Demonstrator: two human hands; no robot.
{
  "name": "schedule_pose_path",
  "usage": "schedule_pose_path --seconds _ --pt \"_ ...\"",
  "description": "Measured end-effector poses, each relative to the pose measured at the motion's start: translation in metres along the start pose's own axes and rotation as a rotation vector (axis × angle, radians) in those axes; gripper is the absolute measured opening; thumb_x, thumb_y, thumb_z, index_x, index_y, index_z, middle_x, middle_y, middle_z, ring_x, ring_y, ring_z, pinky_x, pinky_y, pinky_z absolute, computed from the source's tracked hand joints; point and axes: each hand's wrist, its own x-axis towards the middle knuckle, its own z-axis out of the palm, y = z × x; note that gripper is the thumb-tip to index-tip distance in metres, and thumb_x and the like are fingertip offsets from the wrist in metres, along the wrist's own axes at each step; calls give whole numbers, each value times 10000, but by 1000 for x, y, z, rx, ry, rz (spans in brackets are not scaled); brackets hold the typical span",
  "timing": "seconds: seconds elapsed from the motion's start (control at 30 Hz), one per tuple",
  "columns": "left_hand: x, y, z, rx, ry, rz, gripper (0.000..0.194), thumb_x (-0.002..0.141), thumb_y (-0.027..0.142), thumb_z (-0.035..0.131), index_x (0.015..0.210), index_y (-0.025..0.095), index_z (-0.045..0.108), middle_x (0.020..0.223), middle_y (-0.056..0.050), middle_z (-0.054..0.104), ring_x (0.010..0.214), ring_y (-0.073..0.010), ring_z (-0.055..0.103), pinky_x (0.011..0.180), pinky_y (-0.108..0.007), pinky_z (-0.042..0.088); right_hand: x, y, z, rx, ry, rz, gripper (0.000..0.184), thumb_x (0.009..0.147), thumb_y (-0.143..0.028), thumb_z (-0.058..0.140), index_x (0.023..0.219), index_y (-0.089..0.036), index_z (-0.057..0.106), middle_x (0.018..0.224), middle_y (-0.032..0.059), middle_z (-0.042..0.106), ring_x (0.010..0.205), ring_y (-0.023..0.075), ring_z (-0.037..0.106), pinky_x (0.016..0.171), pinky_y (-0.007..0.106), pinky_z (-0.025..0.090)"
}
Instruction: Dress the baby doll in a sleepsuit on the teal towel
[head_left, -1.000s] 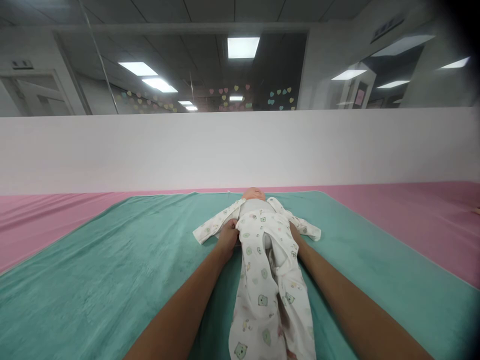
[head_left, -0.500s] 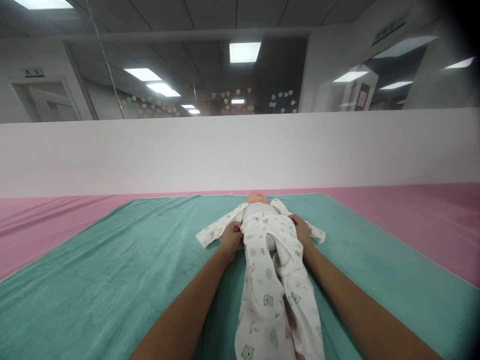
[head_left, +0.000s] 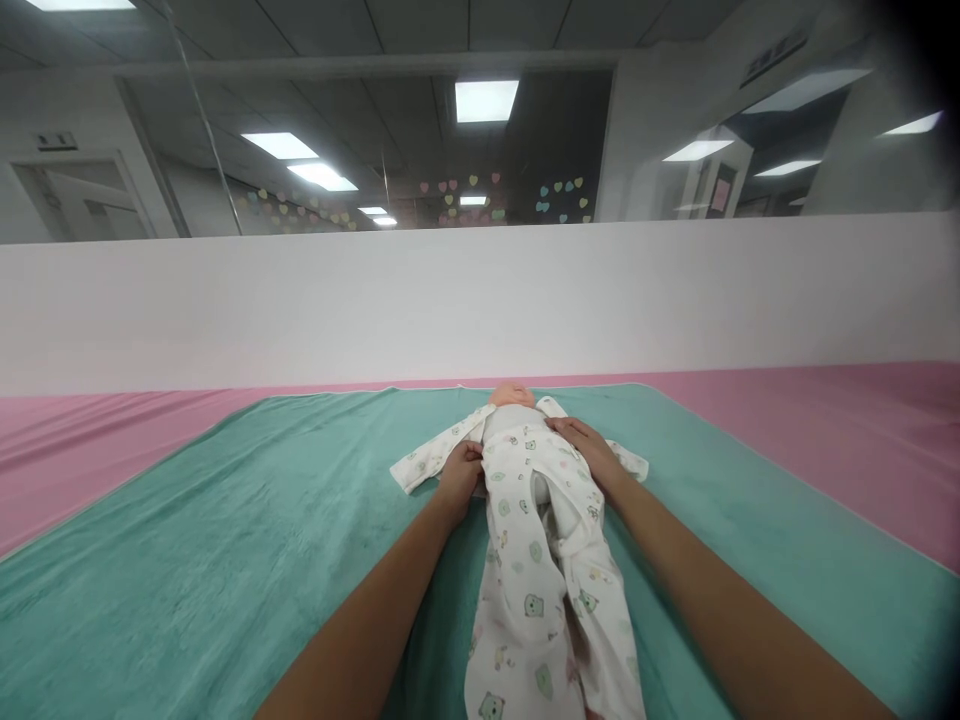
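I see the baby doll (head_left: pixel 511 397) on its back, head far, legs near, in a white bear-print sleepsuit (head_left: pixel 525 570), centred on a teal towel (head_left: pixel 187 570) over a pink mat (head_left: pixel 840 420). Left hand (head_left: pixel 461 478): clenched on the suit's left edge at the waist. Right hand (head_left: pixel 585 450): open, lying flat on the suit's right side.

The one head-worn view looks forward and down from close above the teal towel (head_left: pixel 225 560), with the baby doll (head_left: pixel 511 397) at lower centre, left forearm (head_left: pixel 360 620) and right forearm (head_left: pixel 735 610) rising from the bottom edge, and ceiling lights (head_left: pixel 486 100) along the top
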Motion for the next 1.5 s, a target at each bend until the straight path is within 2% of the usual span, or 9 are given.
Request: schedule_pose_path --seconds 0.17,0.27,0.5,0.73,0.9,1.07,1.5 --pt "1 -1 -1 12 10 -12 248 515 63 524 729 172 465 558 46 513 419 -60 444 412 -161 325 1 -4 4 -16 -33 32 303 669 -488 628 848 -244 655 1238 7 554 1082 245 527 925 363 396" --pt "1 0 0 28 18 -21 247 519 61 524 730 175 466 554 47 513 415 -65 446 404 -161 322 1 -7 5 -30 -22 46 273 668 -478 626 800 -241 658 1254 -3 545 1069 243 537 909 360 401" --pt "-1 2 0 62 23 -34 236 538 64 526 733 179 460 548 57 499 389 -60 420 386 -158 296 2 0 3 5 9 49 334 664 -513 616 850 -241 666 1204 8 585 1064 239 542 917 346 389" --pt "-3 6 3 108 27 -24 216 543 40 508 706 172 459 555 51 496 408 -59 426 390 -158 286 10 27 -4 42 118 43 364 614 -524 646 825 -228 671 963 16 676 963 231 574 856 336 423" --pt "-2 5 3 90 20 -17 231 538 21 490 711 170 455 568 48 496 430 -62 441 410 -162 308 11 32 -4 20 155 20 360 602 -522 654 813 -231 677 893 16 687 904 231 591 795 327 451" --pt "0 2 2 85 15 -11 238 541 8 473 713 171 453 556 57 477 414 -52 414 422 -163 324 11 35 -4 22 167 -14 338 611 -515 651 795 -233 674 912 19 688 909 226 593 797 325 453" --pt "-2 5 4 144 29 -5 221 562 13 488 709 175 454 560 48 495 430 -66 435 416 -166 324 9 32 -4 5 148 4 357 630 -517 643 847 -236 676 958 29 667 955 233 564 824 336 426"
